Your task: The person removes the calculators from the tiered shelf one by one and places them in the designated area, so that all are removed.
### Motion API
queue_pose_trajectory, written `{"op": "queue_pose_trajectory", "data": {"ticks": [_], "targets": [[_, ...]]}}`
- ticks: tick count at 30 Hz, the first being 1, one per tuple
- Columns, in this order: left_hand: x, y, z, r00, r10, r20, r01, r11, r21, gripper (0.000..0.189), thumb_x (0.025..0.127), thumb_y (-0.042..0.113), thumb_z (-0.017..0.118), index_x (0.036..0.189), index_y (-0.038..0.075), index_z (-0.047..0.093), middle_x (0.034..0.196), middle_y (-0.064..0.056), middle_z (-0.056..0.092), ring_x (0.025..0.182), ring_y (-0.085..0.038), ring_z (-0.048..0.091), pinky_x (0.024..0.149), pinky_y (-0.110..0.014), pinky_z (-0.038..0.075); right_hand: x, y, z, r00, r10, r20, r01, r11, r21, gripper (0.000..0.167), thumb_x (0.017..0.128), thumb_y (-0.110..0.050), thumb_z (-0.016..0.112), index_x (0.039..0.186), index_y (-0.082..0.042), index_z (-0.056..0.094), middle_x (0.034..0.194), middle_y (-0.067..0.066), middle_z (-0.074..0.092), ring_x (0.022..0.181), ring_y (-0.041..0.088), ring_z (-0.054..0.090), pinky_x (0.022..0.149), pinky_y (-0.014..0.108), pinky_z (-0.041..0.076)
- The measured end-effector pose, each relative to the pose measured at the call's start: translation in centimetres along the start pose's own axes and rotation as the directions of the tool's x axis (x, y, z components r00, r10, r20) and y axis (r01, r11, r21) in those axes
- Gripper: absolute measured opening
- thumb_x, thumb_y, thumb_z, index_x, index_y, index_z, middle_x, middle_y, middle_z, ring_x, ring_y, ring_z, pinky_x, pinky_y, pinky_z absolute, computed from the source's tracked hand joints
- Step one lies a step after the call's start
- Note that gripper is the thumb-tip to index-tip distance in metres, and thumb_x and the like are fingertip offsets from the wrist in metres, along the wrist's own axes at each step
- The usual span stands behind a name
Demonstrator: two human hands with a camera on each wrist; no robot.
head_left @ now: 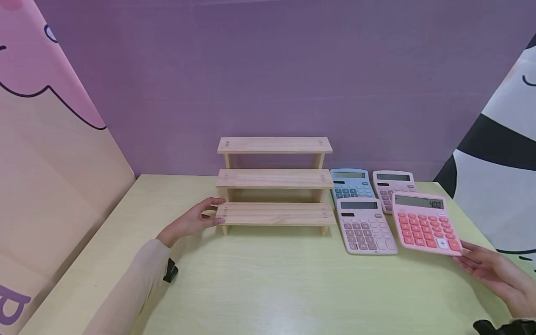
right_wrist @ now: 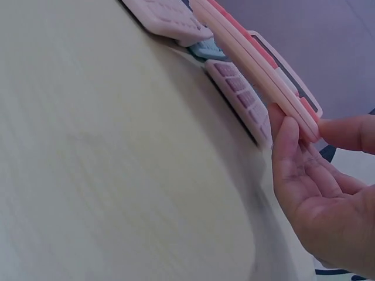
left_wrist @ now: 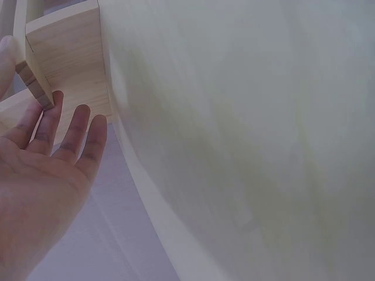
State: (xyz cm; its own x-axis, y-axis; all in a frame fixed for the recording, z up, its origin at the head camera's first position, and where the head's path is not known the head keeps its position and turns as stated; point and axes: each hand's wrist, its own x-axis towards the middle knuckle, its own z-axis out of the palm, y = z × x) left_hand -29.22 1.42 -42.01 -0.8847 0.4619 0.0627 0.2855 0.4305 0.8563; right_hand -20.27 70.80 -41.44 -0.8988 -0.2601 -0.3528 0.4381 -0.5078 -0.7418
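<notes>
My left hand (head_left: 189, 223) grips the left end of the lowest step of a three-step wooden display stand (head_left: 275, 214). In the left wrist view, the board's end (left_wrist: 34, 85) lies between the thumb and the fingers. On the right, my right hand (head_left: 496, 274) pinches a pink calculator (head_left: 412, 229) by its lower right corner. Its display reads 400, and it is tilted above the table, overlapping other calculators in the head view. Seen from the right wrist, the thumb is on one face of the calculator (right_wrist: 258, 76) and the fingers are against its other side.
A blue calculator (head_left: 351, 190) and a pale pink calculator (head_left: 383, 191) lie at the back right. Another pale pink calculator (head_left: 364, 232) lies in front, close to the stand. Behind the table (head_left: 259, 279) rises a purple wall (head_left: 272, 70), with printed panels on both sides.
</notes>
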Motion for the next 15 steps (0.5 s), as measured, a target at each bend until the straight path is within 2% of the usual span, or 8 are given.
{"op": "queue_pose_trajectory", "data": {"ticks": [5,8,12,15], "targets": [[0.04,0.04,0.04,1.000,-0.009,0.000,0.009,1.000,-0.005,0.061,0.084,0.026,0.065,0.136,0.013,0.037,0.137,-0.009,0.039,0.127,-0.031,0.037,0.103,-0.047,0.039,0.32,0.02,-0.69,1.000,0.017,-0.017,-0.018,1.000,-0.017,0.030,0.095,-0.001,0.043,0.084,-0.012,0.069,0.089,0.003,0.067,0.087,0.020,0.064,0.087,0.028,0.052],[0.02,0.07,0.05,1.000,-0.009,0.001,0.009,1.000,-0.008,0.061,0.084,0.027,0.066,0.136,0.014,0.037,0.137,-0.008,0.039,0.127,-0.031,0.037,0.103,-0.047,0.038,0.46,0.08,-0.84,0.998,0.030,-0.053,-0.032,0.999,-0.027,0.028,0.094,-0.001,0.045,0.082,-0.013,0.068,0.088,0.003,0.066,0.086,0.020,0.064,0.087,0.028,0.052],[0.02,-0.02,0.02,1.000,-0.007,0.002,0.007,1.000,-0.006,0.062,0.083,0.028,0.066,0.136,0.014,0.037,0.138,-0.008,0.038,0.127,-0.031,0.037,0.103,-0.047,0.039,0.55,0.16,-0.87,0.995,0.044,-0.092,-0.048,0.998,-0.042,0.029,0.094,-0.002,0.046,0.080,-0.014,0.069,0.086,0.001,0.066,0.085,0.018,0.064,0.085,0.027,0.053],[0.03,-0.13,0.01,1.000,-0.003,0.002,0.003,1.000,-0.003,0.062,0.084,0.028,0.066,0.136,0.013,0.036,0.138,-0.008,0.038,0.127,-0.031,0.038,0.102,-0.046,0.039,0.68,0.21,-0.84,0.995,0.045,-0.090,-0.049,0.997,-0.051,0.029,0.093,-0.002,0.047,0.080,-0.014,0.070,0.086,0.001,0.067,0.085,0.018,0.064,0.084,0.028,0.053]]}}
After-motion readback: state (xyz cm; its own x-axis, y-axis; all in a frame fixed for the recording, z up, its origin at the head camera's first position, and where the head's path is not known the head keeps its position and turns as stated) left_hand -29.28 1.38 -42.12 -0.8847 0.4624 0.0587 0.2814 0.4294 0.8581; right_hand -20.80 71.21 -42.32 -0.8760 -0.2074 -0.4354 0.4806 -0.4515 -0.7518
